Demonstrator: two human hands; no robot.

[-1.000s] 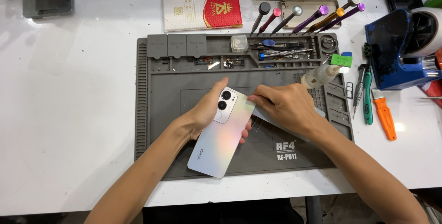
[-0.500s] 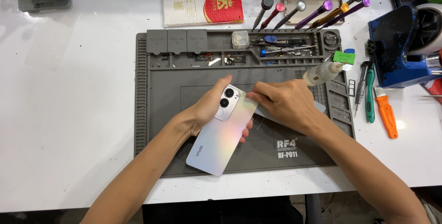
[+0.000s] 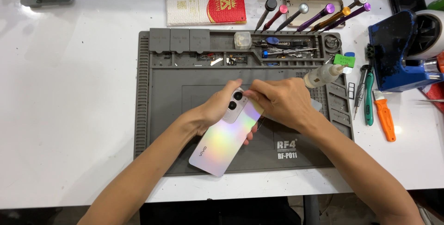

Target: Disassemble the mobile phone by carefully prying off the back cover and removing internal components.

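A smartphone with an iridescent back and a twin-lens camera block lies face down and tilted over the grey repair mat. My left hand grips it from the left edge, fingers wrapped under it. My right hand rests at the phone's upper right corner, fingertips pinched against the edge beside the camera block. Whether something thin is held between those fingertips cannot be made out.
The mat's top tray holds small parts and tweezers. Several screwdrivers lie behind it, beside a red and white packet. A small bottle, green and orange tools and a blue stand sit to the right.
My right hand has slid left along the phone's top edge towards the camera block. The phone and my left hand have hardly moved.
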